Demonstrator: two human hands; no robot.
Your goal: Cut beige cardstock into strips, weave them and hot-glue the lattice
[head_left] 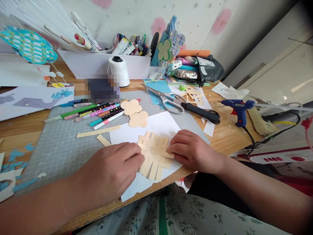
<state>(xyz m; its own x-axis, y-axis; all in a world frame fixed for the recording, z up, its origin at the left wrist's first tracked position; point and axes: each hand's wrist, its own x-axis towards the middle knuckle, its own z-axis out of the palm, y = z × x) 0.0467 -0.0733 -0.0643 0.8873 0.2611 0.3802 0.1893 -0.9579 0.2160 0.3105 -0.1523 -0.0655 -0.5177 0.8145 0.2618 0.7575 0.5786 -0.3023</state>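
Observation:
A piece woven from cream paper strips [154,151] lies over a white sheet of paper [162,122] at the table's front edge. Its left edge is pinched by my left hand [117,166], whose thumb and fingertips come together there. On the opposite side, my right hand [193,150] grips the end of one strip between thumb and fingers. Strip ends stick out unevenly at the top and bottom of the weave. Two cream flower-shaped paper cutouts [138,119] rest just beyond it. A loose cream strip [99,131] and a shorter one [103,140] lie left of the sheet.
Under the paper is a grey cutting mat [66,147], with several pens [97,112] across it. Large scissors [162,96] and a black-handled tool [200,112] lie behind. A blue glue gun [238,109] stands at right, a white thread cone [119,71] at back, blue scraps [16,155] at left.

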